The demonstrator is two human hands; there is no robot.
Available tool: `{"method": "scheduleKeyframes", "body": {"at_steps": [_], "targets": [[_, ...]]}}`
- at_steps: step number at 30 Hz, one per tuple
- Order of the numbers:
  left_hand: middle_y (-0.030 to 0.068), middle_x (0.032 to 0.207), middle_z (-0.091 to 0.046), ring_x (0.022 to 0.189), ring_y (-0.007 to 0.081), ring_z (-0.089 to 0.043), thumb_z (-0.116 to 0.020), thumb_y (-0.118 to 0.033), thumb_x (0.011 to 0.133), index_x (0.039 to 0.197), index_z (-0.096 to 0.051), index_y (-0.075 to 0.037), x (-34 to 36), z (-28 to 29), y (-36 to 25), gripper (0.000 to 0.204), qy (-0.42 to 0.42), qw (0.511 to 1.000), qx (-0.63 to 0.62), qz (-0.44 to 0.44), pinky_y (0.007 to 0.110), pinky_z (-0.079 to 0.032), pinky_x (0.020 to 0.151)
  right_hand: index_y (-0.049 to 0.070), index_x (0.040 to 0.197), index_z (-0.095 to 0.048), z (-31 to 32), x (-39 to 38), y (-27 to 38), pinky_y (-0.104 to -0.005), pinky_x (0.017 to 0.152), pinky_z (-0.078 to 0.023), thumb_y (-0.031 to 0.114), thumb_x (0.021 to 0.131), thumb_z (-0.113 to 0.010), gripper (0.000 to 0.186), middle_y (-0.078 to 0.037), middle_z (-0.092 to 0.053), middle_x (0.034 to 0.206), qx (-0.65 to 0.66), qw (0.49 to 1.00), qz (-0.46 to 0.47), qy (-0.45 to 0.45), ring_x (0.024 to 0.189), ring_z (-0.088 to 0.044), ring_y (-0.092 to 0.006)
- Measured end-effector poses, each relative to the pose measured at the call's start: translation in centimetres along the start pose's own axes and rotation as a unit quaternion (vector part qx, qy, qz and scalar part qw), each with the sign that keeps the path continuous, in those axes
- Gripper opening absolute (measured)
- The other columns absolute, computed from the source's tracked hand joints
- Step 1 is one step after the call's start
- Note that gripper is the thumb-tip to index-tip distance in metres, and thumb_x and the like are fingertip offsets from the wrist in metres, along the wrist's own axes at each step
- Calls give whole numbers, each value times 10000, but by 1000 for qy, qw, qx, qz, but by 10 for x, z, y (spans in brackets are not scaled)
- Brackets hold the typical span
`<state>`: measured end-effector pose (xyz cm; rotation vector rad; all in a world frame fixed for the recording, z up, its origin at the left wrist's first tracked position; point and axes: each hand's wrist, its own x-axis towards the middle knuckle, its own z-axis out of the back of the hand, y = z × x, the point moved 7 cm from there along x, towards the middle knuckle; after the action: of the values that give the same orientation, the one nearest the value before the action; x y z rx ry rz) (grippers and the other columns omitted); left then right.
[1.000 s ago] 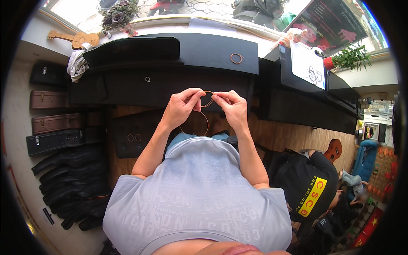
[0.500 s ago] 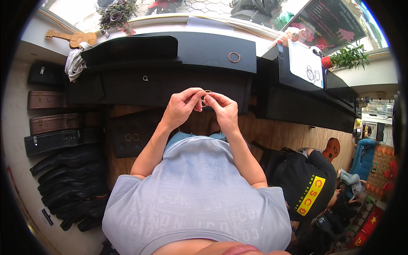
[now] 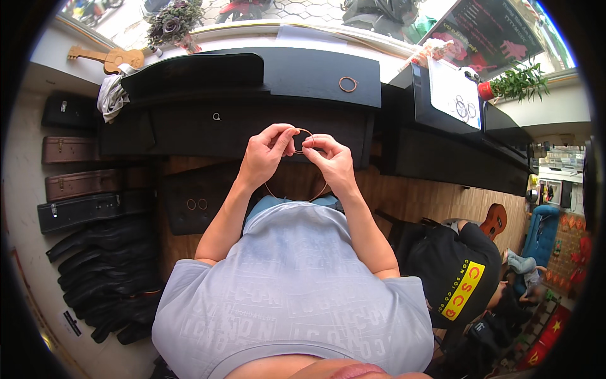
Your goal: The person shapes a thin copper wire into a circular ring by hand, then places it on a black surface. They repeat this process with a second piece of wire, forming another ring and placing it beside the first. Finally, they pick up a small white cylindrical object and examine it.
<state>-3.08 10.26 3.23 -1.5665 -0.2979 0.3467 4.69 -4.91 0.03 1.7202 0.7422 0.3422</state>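
Observation:
My left hand (image 3: 264, 155) pinches a thin copper-coloured wire or string (image 3: 303, 129) at the left side of its small coil. My right hand (image 3: 331, 162) has thumb and fingers closed on the same wire, just to the right. A larger loose loop of it hangs beneath both hands. Beyond them, on the black piano-like furniture (image 3: 183, 129), lie a small silvery coil (image 3: 216, 116) and, higher at the right, a copper coil (image 3: 340, 84). Two more thin coils (image 3: 202, 204) lie on a dark padded surface below left.
Instrument cases (image 3: 76, 202) are piled along the left. A black cabinet (image 3: 454, 158) holds a white board (image 3: 445, 95) with dark coils. A wooden guitar-shaped object (image 3: 113, 60) sits on the sill. A person in black (image 3: 435, 259) is bent at lower right; another is near the blue sofa (image 3: 536, 234).
Both hands have moved slightly up and the right one inward, with the wire still between them. The hanging loop shows wider below them than half a second ago.

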Motion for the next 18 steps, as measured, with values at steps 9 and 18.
{"method": "scheduleKeyframes", "body": {"at_steps": [9,18], "targets": [[51,829,-698,747,112,-658,-641,-138,1052,1120,-715,-5,-2,-1,-13,166,-49,992,96,-65,262,-543,692,-27,1191,-721,8,4,-1,-258,840,-581,87,947,-762,273,-62,-753,999,-61,997,23,-50,899,-707,-111],[102,917,-736,756,220,-705,-712,-89,982,1066,-738,-22,0,-23,-26,110,-67,955,207,-200,308,-552,660,-23,1197,-723,17,2,-1,-279,849,-595,91,965,-719,259,-83,-774,1017,-123,989,33,-80,933,-741,-140]]}}
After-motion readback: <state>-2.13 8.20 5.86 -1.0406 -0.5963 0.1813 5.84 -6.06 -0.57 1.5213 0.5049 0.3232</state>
